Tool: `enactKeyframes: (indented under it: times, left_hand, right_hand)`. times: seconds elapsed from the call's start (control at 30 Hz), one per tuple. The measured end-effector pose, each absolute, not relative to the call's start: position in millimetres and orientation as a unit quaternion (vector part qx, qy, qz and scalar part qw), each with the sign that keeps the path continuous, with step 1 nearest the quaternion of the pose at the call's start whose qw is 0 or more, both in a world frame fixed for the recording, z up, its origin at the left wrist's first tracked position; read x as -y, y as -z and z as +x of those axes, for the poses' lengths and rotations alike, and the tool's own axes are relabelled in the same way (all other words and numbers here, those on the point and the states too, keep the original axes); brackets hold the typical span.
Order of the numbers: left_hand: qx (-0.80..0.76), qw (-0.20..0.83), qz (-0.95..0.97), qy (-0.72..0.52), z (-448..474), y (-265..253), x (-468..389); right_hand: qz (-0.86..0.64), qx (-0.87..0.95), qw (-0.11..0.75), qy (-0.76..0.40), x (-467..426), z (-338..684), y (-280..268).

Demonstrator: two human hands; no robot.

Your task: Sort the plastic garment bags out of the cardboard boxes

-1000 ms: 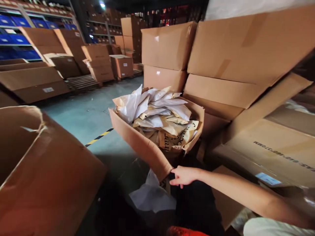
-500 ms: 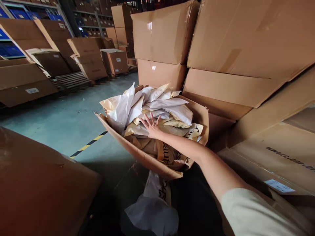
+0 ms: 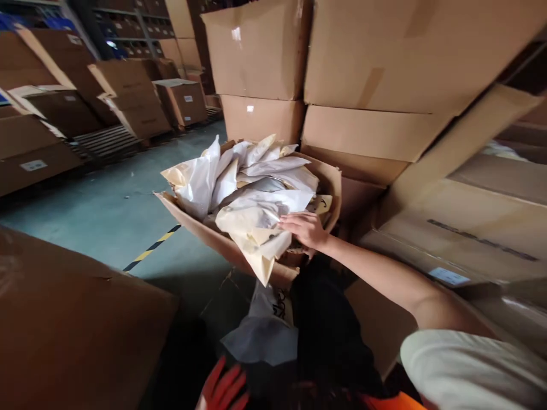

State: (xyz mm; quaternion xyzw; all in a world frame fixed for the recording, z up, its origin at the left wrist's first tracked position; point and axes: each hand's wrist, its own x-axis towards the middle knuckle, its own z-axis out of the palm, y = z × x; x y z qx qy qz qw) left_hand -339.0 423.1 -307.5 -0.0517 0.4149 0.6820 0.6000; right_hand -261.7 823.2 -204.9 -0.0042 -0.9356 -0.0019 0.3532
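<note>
You are gripping the right-hand edge of a pale bag (image 3: 252, 219) with your right hand (image 3: 305, 228); your fingers are bending over that edge, while the thumb is staying out of view. The bag is lying across the heap of bags (image 3: 200, 185) in the open carton (image 3: 213, 239), and one corner is hanging over the front rim. Your left hand (image 3: 225, 393) is showing at the bottom, its fingers standing apart and holding nothing visible, near the grey-white bag (image 3: 262, 341) lying below the carton. Judging from this, you are handling a single bag at the carton's mouth. The next move is probably calling for a firm pinch, since the soft bag is offering little stiffness, and for keeping its hanging corner from catching on the rim while the heap beneath is staying undisturbed
</note>
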Motion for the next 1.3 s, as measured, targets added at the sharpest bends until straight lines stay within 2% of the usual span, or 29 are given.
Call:
enactKeyframes:
  times: [0.07, 0.1, 0.23, 0.43, 0.57, 0.73, 0.9, 1.0, 1.07, 1.13, 1.17, 1.23, 1.3]
  left_hand:
    - [-0.335, 0.638, -0.019, -0.693, -331, 309, -460]
    - [-0.263, 0.661, 0.003, -0.703, -326, 306, -481]
    - [-0.089, 0.690, 0.057, -0.716, -291, 277, -558]
    - [-0.175, 0.705, -0.072, -0.684, -224, 236, -583]
    - [-0.231, 0.672, -0.161, -0.685, -204, 221, -575]
    - [-0.215, 0.663, -0.129, -0.705, -197, 210, -563]
    - [-0.206, 0.596, -0.098, -0.770, -196, 206, -554]
    - [-0.217, 0.562, -0.083, -0.794, -202, 205, -550]
    - [-0.247, 0.529, -0.096, -0.806, -209, 204, -546]
    - [-0.279, 0.486, -0.100, -0.822, -218, 205, -540]
    - [-0.289, 0.467, -0.088, -0.831, -223, 206, -537]
    - [-0.294, 0.430, -0.041, -0.853, -232, 205, -528]
    - [-0.300, 0.401, -0.008, -0.865, -241, 204, -518]
  right_hand:
    - [0.090, 0.901, 0.418, 0.077, -799, -208, 184]
    - [0.117, 0.891, 0.425, 0.108, -788, -184, 173]
    - [0.178, 0.884, 0.389, 0.189, -754, -116, 136]
    - [0.163, 0.910, 0.332, 0.185, -727, -65, 112]
    - [0.190, 0.866, 0.401, 0.230, -712, -54, 105]
    - [0.197, 0.850, 0.434, 0.223, -698, -47, 101]
    - [0.179, 0.848, 0.452, 0.210, -692, -46, 105]
    - [0.109, 0.841, 0.490, 0.200, -689, -44, 114]
    - [-0.017, 0.818, 0.562, 0.119, -683, -43, 126]
    - [-0.139, 0.773, 0.613, -0.092, -674, -44, 144]
    - [-0.166, 0.745, 0.601, -0.236, -668, -47, 154]
    - [-0.131, 0.693, 0.497, -0.505, -654, -59, 174]
    - [-0.069, 0.647, 0.376, -0.660, -637, -80, 189]
